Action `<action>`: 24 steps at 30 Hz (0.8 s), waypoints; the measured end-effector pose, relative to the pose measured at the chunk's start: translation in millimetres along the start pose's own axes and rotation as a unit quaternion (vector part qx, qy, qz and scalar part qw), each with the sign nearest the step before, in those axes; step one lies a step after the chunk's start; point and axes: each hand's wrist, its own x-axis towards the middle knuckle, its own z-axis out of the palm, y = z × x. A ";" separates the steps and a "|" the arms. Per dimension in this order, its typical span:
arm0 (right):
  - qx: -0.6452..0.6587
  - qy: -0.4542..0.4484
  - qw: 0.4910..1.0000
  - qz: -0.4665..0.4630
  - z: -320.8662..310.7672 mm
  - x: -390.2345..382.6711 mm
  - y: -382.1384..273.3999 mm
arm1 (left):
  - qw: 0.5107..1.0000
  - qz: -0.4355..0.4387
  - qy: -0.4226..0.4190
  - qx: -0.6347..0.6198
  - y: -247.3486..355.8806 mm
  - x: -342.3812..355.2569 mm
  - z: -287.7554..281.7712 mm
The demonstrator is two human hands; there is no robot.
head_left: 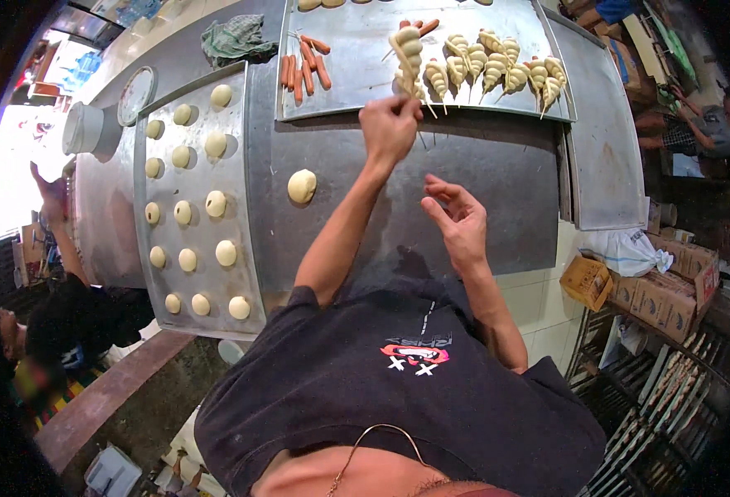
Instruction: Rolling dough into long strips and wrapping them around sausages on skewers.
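- Dough-wrapped skewer (410, 55): it stands out over the near part of the upper metal tray (352, 70), just beyond the left hand (390, 126), its long axis running roughly away from the person, dough end farthest.
- The left hand is closed, apparently around the lower stick end; the exact finger contact is hidden.
- The right hand (457, 219) is nearer the body, fingers loosely curled with nothing visible in them, over the table (501, 166). The left hand is clearly the nearer one to the skewer.
- Right of the skewer, finished wrapped skewers (495, 68) lie clustered on the same tray; to its left are bare sausages (308, 56).
- A single dough ball (302, 187) sits on the table, left of the left forearm.
- Farther left, a long tray (236, 178) carries rows of dough balls (216, 145).
- A crumpled cloth (236, 40) lies near that tray's far end.
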 end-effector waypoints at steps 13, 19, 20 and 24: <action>-0.101 0.089 0.989 0.064 -60.4 -3.2 22.9 | 0.900 0.060 0.087 0.423 -81.5 -38.2 -72.9; -0.101 0.051 0.991 0.068 -56.8 2.9 19.2 | 0.910 -0.085 0.041 0.404 -116.1 -87.0 -144.0; -0.102 0.041 0.992 0.059 -53.7 2.9 16.0 | 0.909 -0.082 0.044 0.405 -113.6 -90.3 -144.7; -0.096 0.044 0.994 0.022 -44.9 -7.2 12.8 | 0.965 0.072 -0.117 0.222 -64.0 -105.3 -91.4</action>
